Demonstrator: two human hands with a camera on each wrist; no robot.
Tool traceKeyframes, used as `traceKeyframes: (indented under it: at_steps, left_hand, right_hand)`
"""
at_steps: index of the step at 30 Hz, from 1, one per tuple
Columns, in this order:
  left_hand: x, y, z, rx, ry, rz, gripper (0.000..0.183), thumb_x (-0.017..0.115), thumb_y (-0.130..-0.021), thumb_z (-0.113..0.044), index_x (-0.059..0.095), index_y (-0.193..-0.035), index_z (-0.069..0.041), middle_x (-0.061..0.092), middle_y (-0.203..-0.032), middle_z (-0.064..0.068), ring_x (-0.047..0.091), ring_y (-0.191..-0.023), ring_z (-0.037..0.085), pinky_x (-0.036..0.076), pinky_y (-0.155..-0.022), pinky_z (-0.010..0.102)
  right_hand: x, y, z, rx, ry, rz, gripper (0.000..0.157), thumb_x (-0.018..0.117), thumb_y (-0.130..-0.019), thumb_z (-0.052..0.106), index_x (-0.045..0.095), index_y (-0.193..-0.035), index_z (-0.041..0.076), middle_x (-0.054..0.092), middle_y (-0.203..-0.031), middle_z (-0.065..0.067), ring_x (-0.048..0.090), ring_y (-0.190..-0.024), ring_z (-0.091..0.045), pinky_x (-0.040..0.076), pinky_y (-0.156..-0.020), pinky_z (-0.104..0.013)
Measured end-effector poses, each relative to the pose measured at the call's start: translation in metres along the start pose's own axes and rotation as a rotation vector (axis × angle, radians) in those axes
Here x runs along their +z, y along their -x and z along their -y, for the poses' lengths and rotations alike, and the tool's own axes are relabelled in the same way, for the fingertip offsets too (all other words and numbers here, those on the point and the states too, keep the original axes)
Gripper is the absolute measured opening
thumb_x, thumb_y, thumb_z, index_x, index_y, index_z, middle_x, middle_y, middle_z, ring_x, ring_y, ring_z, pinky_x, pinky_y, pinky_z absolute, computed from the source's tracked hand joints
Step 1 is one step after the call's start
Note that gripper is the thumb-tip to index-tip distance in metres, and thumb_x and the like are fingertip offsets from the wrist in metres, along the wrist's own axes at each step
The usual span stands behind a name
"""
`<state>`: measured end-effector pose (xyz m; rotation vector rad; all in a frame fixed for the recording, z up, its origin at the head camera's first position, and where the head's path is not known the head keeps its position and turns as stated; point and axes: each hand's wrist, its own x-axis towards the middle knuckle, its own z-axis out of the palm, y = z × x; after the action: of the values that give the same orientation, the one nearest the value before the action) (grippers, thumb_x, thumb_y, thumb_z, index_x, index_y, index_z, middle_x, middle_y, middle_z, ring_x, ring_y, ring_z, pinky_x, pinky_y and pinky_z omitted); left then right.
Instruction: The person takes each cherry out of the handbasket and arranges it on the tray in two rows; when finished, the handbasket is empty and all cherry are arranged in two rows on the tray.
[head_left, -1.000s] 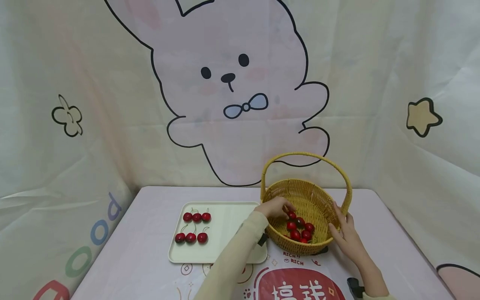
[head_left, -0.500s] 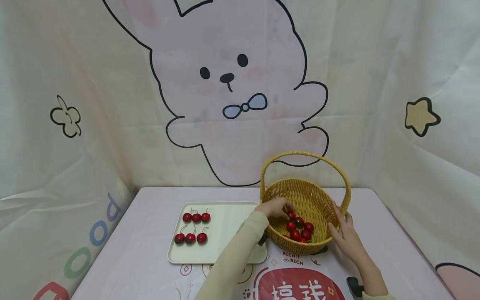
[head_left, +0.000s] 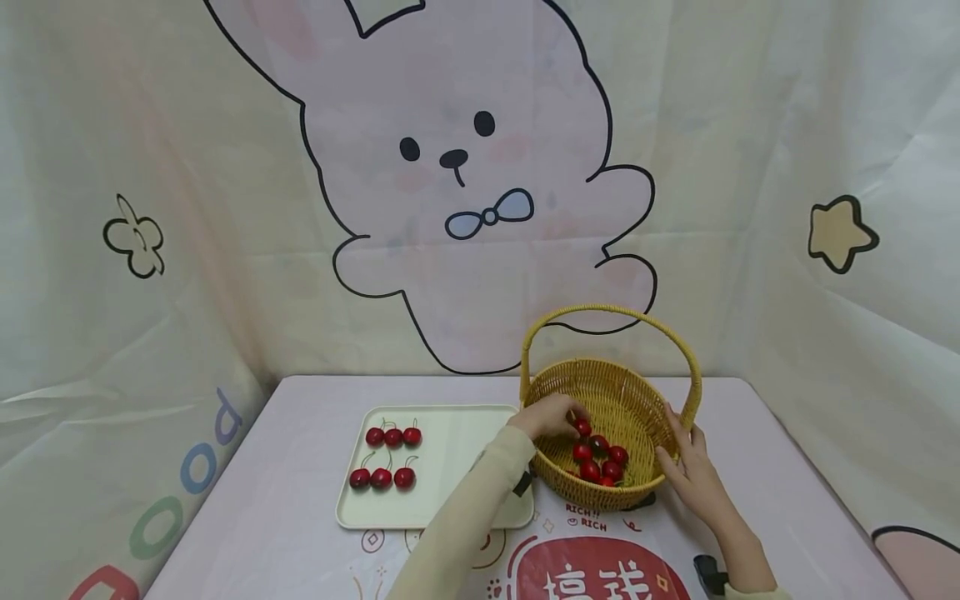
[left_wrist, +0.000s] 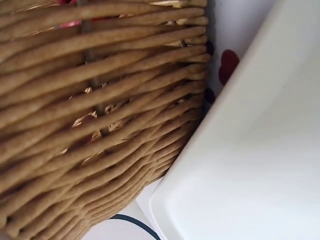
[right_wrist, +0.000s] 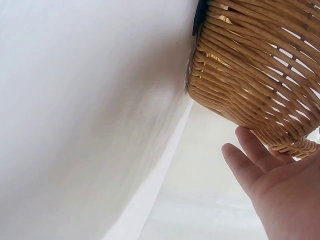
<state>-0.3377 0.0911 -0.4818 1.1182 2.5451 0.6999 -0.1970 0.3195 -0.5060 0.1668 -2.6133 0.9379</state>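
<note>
A yellow wicker basket with a tall arched handle stands at the right of the table, with several red cherries in it. My left hand reaches over its left rim, fingertips curled at the topmost cherry, which they pinch; part of the grip is hidden behind the hand. On the opposite side, my right hand holds the basket rim, thumb over the edge and fingers along the outside. The right wrist view shows fingers against the wicker wall. Only the basket's outside shows in the left wrist view.
Left of the basket lies a cream tray, its right side close to the basket and partly behind my left sleeve. Two rows of stemmed cherries lie on its left half. A printed cloth hangs behind the table.
The cherry at my left fingertips has risen very slightly. My right hand, the basket and the tray stay as they were; the whole view shifts a little.
</note>
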Motion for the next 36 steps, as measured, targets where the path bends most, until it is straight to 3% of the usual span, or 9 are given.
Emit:
traceKeyframes:
  at_steps: [11, 18, 31, 36]
  left_hand:
    - [-0.002, 0.012, 0.0, 0.12, -0.042, -0.122, 0.029, 0.068, -0.085, -0.019, 0.066, -0.113, -0.017, 0.063, -0.108, -0.007, 0.056, -0.097, 0.004, 0.045, -0.082, 0.013]
    - [0.0, 0.023, -0.001, 0.141, 0.004, -0.219, 0.028, 0.067, -0.085, -0.024, 0.065, -0.113, -0.02, 0.061, -0.108, -0.009, 0.054, -0.1, 0.003, 0.044, -0.086, 0.013]
    - [0.008, 0.045, -0.002, 0.19, 0.105, -0.388, 0.028, 0.069, -0.083, -0.024, 0.065, -0.111, -0.021, 0.059, -0.105, -0.009, 0.055, -0.094, 0.004, 0.046, -0.082, 0.014]
    - [0.011, 0.055, -0.002, 0.197, 0.138, -0.42, 0.029, 0.069, -0.082, -0.024, 0.064, -0.111, -0.021, 0.059, -0.104, -0.01, 0.055, -0.096, 0.006, 0.046, -0.086, 0.016]
  right_hand:
    - [-0.001, 0.0, 0.003, 0.004, 0.0, 0.004, 0.071, 0.052, -0.093, 0.017, 0.01, -0.15, 0.021, 0.016, -0.139, -0.036, 0.039, -0.109, -0.063, 0.036, -0.075, -0.075]
    - [-0.001, 0.0, 0.002, -0.002, 0.005, -0.003, 0.07, 0.052, -0.092, 0.016, 0.011, -0.15, 0.019, 0.017, -0.139, -0.036, 0.039, -0.109, -0.062, 0.036, -0.075, -0.075]
    - [-0.002, 0.0, 0.001, 0.01, 0.005, 0.005, 0.069, 0.051, -0.093, 0.018, 0.011, -0.15, 0.019, 0.017, -0.138, -0.036, 0.039, -0.108, -0.064, 0.036, -0.074, -0.075]
    - [-0.001, 0.0, 0.002, 0.012, -0.003, 0.01, 0.069, 0.05, -0.093, 0.018, 0.011, -0.15, 0.02, 0.016, -0.138, -0.036, 0.039, -0.109, -0.064, 0.036, -0.074, -0.075]
